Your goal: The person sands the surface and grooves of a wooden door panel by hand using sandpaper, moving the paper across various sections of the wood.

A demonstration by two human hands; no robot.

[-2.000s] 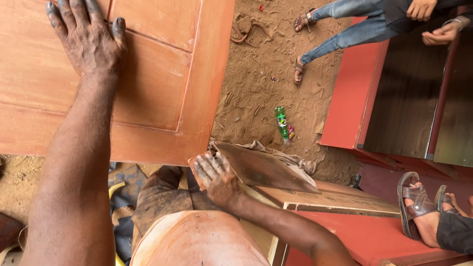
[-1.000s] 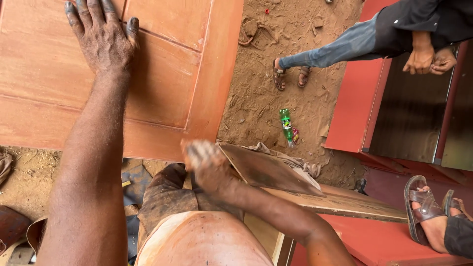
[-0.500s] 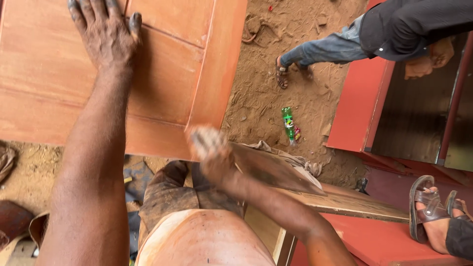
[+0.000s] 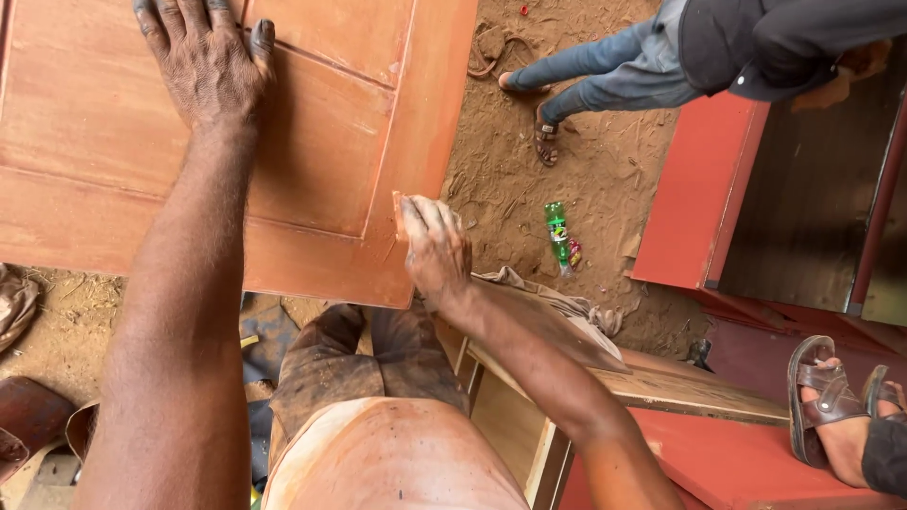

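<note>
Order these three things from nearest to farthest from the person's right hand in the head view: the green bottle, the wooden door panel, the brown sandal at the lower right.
From the right hand:
1. The wooden door panel, touched at its right edge, on the hand's left.
2. The green bottle, lying on the sandy ground to the right.
3. The brown sandal, far at the lower right, on another person's foot.

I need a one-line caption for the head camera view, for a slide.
Left hand pressed flat on an orange-brown panelled wooden door, right hand rubbing a small pad along its edge, above sandy ground.
</note>
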